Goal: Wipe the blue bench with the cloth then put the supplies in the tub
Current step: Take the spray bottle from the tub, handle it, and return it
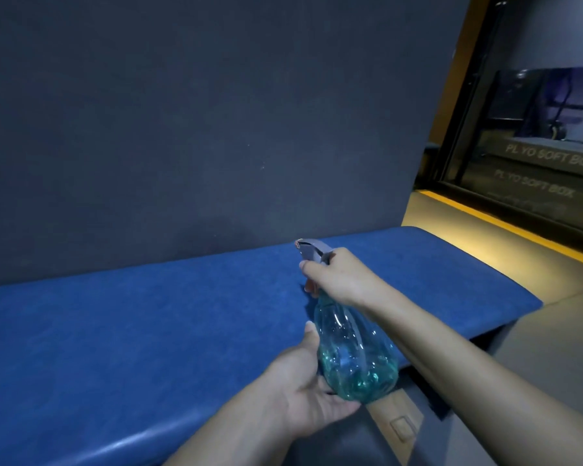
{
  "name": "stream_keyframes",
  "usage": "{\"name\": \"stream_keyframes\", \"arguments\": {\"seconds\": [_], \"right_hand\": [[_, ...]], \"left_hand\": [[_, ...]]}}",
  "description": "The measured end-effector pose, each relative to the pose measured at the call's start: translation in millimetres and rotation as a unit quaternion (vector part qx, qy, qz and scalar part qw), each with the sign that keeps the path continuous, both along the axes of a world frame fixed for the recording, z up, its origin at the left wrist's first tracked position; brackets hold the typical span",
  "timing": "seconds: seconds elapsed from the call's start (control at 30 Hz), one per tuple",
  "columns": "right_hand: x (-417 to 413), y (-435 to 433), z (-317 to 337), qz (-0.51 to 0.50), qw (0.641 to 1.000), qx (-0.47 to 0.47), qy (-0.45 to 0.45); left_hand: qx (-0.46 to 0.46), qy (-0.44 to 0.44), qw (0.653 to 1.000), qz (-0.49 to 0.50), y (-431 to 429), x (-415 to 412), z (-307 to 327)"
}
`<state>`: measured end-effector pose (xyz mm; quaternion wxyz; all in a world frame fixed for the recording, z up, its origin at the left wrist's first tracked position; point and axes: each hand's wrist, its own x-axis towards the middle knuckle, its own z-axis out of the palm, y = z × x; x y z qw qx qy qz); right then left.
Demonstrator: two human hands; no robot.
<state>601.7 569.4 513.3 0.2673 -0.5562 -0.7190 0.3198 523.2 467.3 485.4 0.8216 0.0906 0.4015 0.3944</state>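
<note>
The long blue padded table (148,331) is running from the left edge of view to the right, w/ a dark grey felt-like wall panel (199,112) standing directly behind it. The left part of the table is lying bare, so there is plenty of room for spraying and later wiping in that direction. The front edge is rounded and glossy; liquid landing there would probably be running off, so it is better to be aiming at the flat middle.

The left hand (303,395) is cupping the bottom of the clear teal-tinted plastic spray bottle (354,351) from below, fingers spread and curved under it. The bottle is hanging in the air, over the front edge of the table, nozzle pointing left and away. It looks only approx. a third full, so keeping it nearly upright should be helping the tube to reach the liquid.

The right hand (337,280) is wrapping the neck below the grey trigger head (312,252), fingers closed around it, one at the trigger. I judge the step is wetting the table before wiping.

To the right the table is ending in a rounded corner, w/ a grey floor step and a yellow-lit ledge (505,227) beyond. Cloth and tub are not in view.
</note>
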Motion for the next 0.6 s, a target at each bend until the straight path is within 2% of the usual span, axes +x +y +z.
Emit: {"name": "stream_keyframes", "arguments": {"seconds": [0.17,0.33,0.47,0.6], "right_hand": [[15.2,3.3,-3.2,-0.009,0.997,-0.009,0.076],[31.0,9.3,-8.2,-0.08,0.996,-0.017,0.029],[50.9,8.2,-16.3,-0.104,0.993,-0.045,0.027],[71.0,5.2,-11.5,-0.128,0.99,-0.035,0.042]], "left_hand": [[0.001,0.037,0.999,-0.014,12.1,7.7,-0.5],[-0.012,0.051,0.996,-0.065,15.1,20.9,0.6],[-0.023,0.013,0.997,-0.077,12.8,35.4,6.5],[-0.013,0.041,0.994,-0.102,18.9,51.6,7.1]]}}
